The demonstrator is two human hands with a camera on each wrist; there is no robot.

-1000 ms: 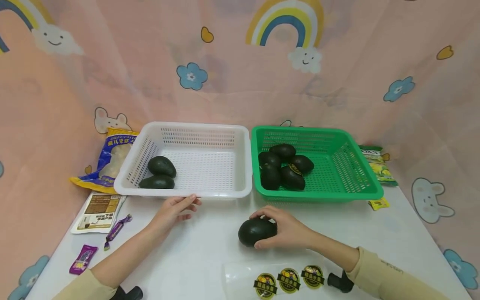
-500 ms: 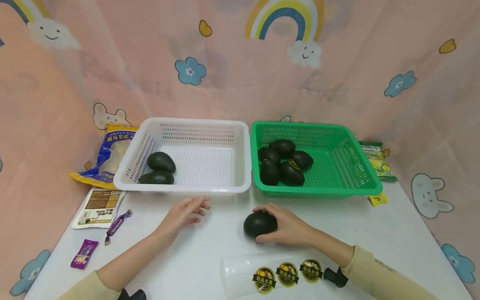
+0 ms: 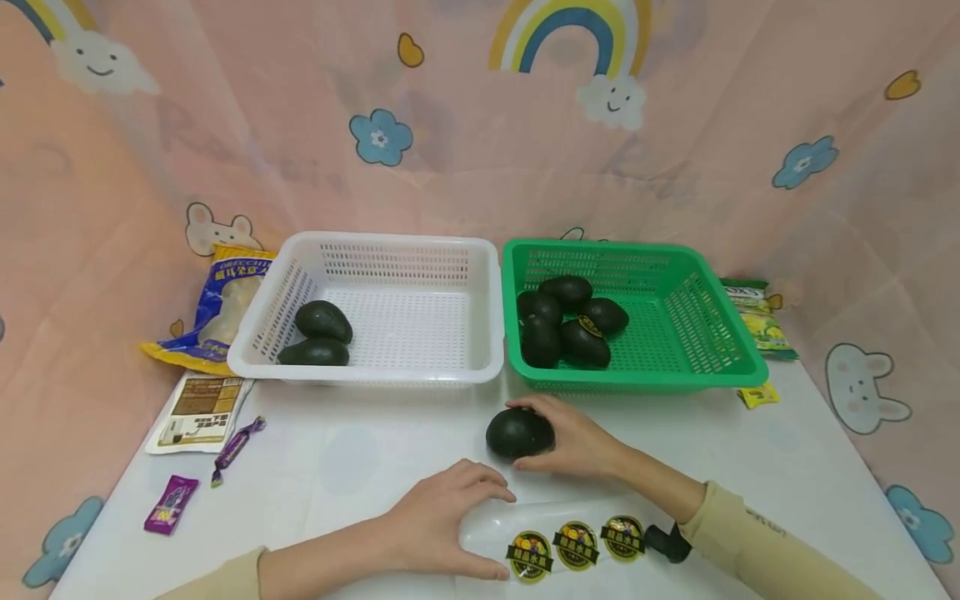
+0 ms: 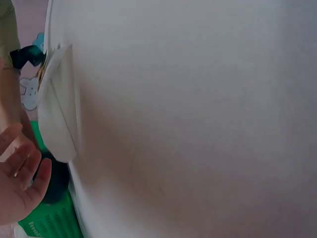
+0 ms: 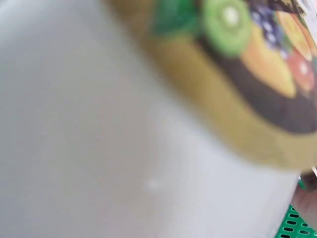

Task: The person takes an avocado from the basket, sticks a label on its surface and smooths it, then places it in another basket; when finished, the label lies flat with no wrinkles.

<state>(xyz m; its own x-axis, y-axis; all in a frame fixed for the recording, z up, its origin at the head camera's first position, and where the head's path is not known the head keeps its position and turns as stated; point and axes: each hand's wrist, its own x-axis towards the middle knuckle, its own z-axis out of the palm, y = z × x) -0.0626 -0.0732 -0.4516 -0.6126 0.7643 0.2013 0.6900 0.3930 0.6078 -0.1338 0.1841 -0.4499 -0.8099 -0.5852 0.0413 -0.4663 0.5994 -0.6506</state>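
Shows a purple sweet point(image 3: 171, 505) well left of the left grip point(image 3: 444, 518), near the left edge of the surface point(image 3: 315, 500), with open room between. Spreads that grip, released, at the left end of a clear sticker sheet point(image 3: 543, 518). Grasps a dark avocado point(image 3: 517, 433) in the right grip point(image 3: 573, 437), a narrow bare strip short of the front edge of the green basket point(image 3: 637, 380).

Pale khaki it is, on both arms! The left sleeve point(image 3: 217, 579) finishes in a plain cuff, and look at the right sleeve point(image 3: 757, 550): small dark lettering point(image 3: 766, 523) running near its cuff, too tiny to read. Just below, a stubby black fitting point(image 3: 667, 543)! Past the cloth, bare left hand point(image 3: 446, 525), bare right hand point(image 3: 566, 437).
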